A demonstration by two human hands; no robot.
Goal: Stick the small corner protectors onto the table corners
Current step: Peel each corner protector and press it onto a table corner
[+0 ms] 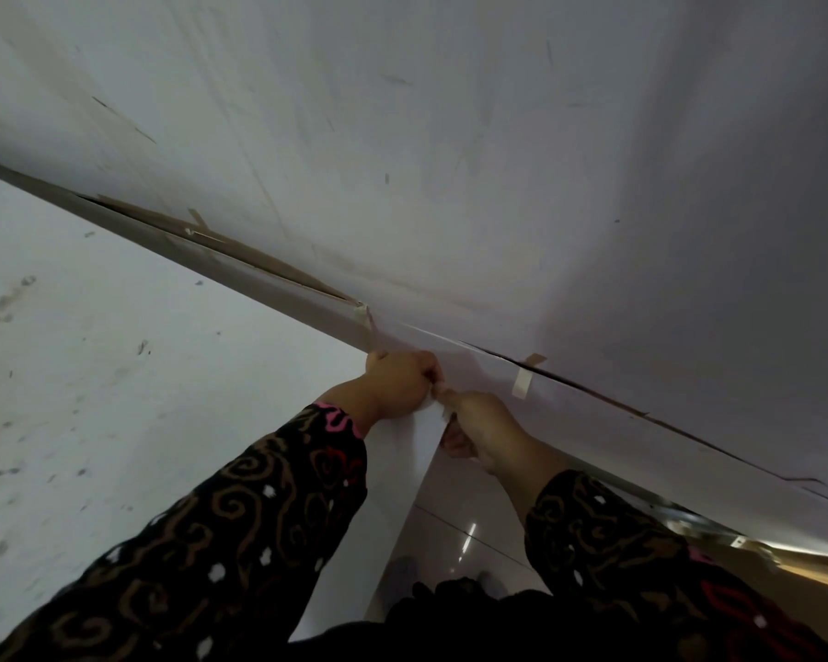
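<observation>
The white table fills the left side, and its corner tip lies at centre, under my fingers. My left hand sits on top of that corner with its fingers curled down over the tip. My right hand comes from the right, below the edge, its thumb and forefinger meeting the left fingertips. Both hands pinch the small corner protector right at the tip. Almost all of the protector is hidden by the fingers. The table's white side face drops down from the corner.
A grey-white sheet covers the wall right behind the table, with scuffs and a peeled brown edge. Beige tape strips hold its lower seam. Glossy floor tiles show below, between my patterned sleeves.
</observation>
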